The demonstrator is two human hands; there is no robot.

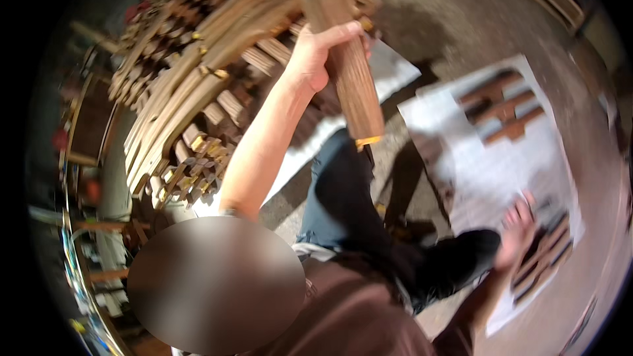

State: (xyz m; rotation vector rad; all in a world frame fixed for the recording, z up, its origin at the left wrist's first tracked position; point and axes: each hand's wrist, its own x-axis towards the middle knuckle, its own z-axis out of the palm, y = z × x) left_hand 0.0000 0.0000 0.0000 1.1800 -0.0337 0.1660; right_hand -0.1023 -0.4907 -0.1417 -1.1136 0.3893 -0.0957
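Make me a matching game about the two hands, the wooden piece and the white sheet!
Things:
1. left hand
2. right hand
3. wooden piece
4. white sheet

Places or states:
A. lies flat on the floor with small wooden pieces on it
B. raised up, wrapped around the wood
C. held up in the air, with a yellowish end
D. reaching down to the pieces on the sheet

Pairs: 1-B, 2-D, 3-C, 4-A

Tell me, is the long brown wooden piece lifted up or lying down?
Lifted up: the left hand grips the long brown wooden piece above the stacked wooden slats.
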